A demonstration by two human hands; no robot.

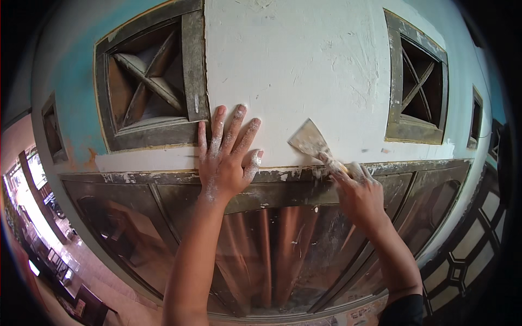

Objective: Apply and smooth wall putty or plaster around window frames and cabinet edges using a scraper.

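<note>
My left hand lies with fingers spread on the white wall, just right of a dark wooden vent frame. White dust coats its fingers, thumb and wrist. My right hand is closed round the handle of a putty knife, whose broad, smeared blade points up and left over the wall. I cannot tell if the blade touches the surface. Below both hands runs the dark top rail of a wooden window, spotted with white.
A second vent frame with a crossed slat sits at the right. Reddish curtains show in the window glass. Blue paint covers the wall's left part. At the lower left are a tiled floor and dark furniture; a patterned dark panel stands at the right.
</note>
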